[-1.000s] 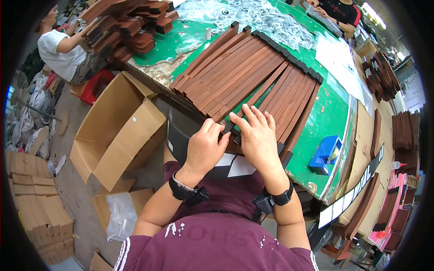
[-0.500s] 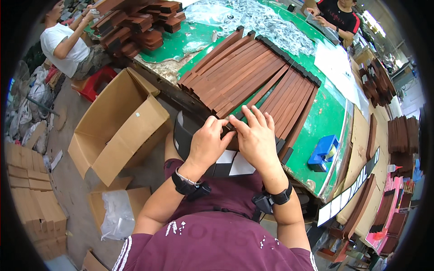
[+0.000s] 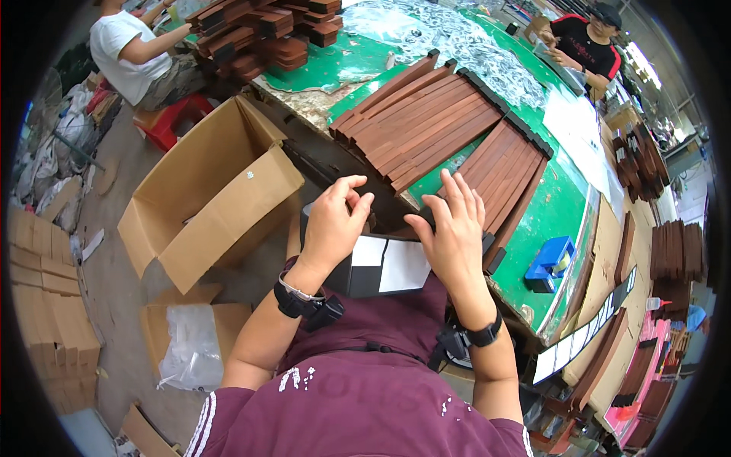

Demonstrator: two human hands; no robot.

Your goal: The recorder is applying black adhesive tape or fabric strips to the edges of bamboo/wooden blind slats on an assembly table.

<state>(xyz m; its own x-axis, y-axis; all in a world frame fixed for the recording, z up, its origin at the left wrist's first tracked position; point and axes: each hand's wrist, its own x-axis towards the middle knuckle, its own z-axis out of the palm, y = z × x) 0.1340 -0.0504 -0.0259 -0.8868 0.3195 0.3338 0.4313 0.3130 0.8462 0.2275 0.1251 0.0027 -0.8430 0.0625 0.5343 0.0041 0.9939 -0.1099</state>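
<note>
My left hand (image 3: 335, 228) is raised over the lap with fingers loosely curled and apart, holding nothing. To its right, my right hand (image 3: 455, 236) is open, fingers spread, just in front of the near ends of the slats. Below and between them, a black box-like item (image 3: 365, 280) with white panels (image 3: 403, 265) on its top rests at my lap; the hands partly cover it. Reddish-brown wooden slats (image 3: 422, 126) with black end caps lie fanned on the green table (image 3: 525, 221), in two groups with a gap between.
An open cardboard box (image 3: 221, 213) stands at the left, by the table edge. A blue tape dispenser (image 3: 550, 265) sits on the right. Stacked slats (image 3: 263, 27) and clear plastic bags (image 3: 464, 49) lie farther back. Two people work across and left of the table.
My hands have parted from a close, fingertip-to-fingertip position, and both now hold nothing. The lone slat between the two groups no longer shows apart. The view has shifted slightly.
</note>
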